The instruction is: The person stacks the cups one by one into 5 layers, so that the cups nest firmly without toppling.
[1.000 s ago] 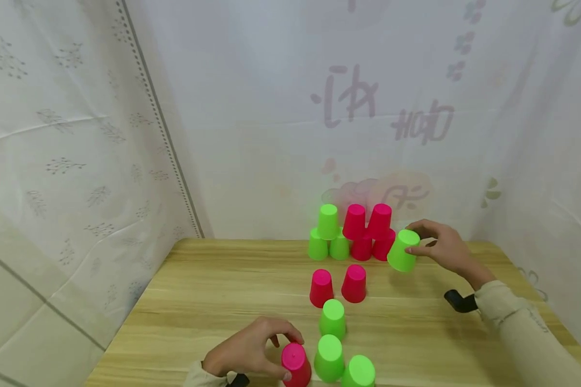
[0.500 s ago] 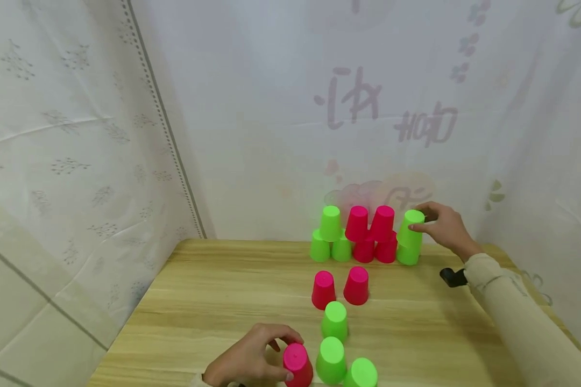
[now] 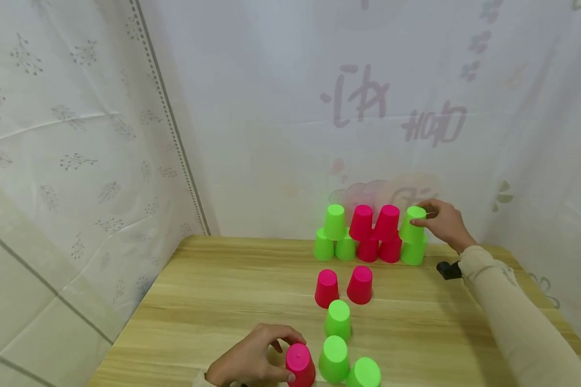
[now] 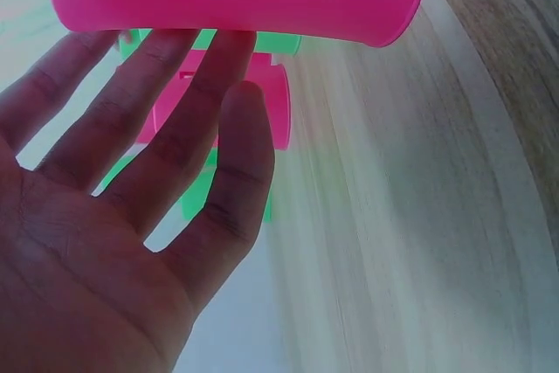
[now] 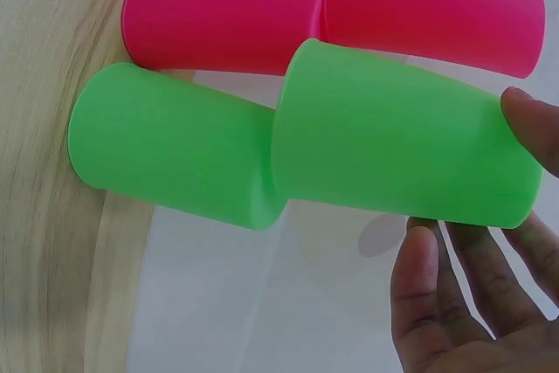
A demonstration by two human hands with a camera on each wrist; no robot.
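Observation:
My right hand [image 3: 445,223] pinches an upside-down green cup [image 3: 413,228] near its base, between thumb and fingers. In the right wrist view that cup's rim [image 5: 293,120] meets the base of a lower green cup [image 5: 175,146] and lies beside an upper pink cup [image 5: 437,10]. This is the right end of a two-tier row of cups. Near the front of the table, my left hand [image 3: 252,357] holds an upside-down pink cup [image 3: 300,365], thumb on the near side and fingers on the far side. Its palm and extended fingers [image 4: 166,137] show below the cup in the left wrist view.
The row's left end has a green cup [image 3: 335,222] over two others. Ahead of it stand two pink cups [image 3: 326,288]. Several green cups [image 3: 338,320] run toward the front, close to my left hand. A patterned cloth [image 3: 271,134] hangs behind the wooden table [image 3: 213,290].
My right hand has lifted the green cup from in front of the row onto the second tier, uncovering the lower green cup, then shifted it slightly left. The left hand stays at its pink cup.

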